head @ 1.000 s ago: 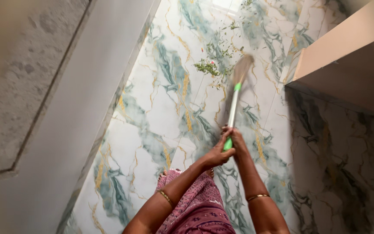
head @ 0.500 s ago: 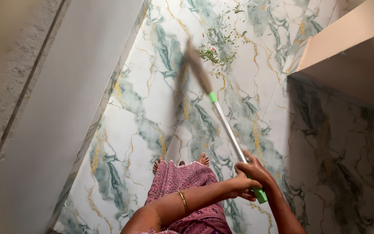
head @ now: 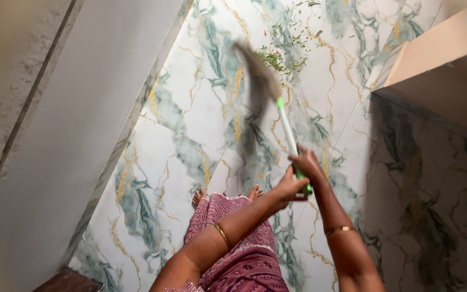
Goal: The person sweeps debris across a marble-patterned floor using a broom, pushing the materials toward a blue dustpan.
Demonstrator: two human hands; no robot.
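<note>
Head view shows the left hand (head: 287, 189) and right hand (head: 306, 162) both wrapped tight around the broom (head: 285, 121), raised near green bits (head: 285, 54) on the floor (head: 190, 124), where a hard swing might scatter them.

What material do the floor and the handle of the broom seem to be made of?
White floor with green and gold veins: probably glossy marble-look tile, since thin straight joints cross it. White broom handle with green ends: likely smooth plastic or coated metal; it is too blurred to tell which.
</note>
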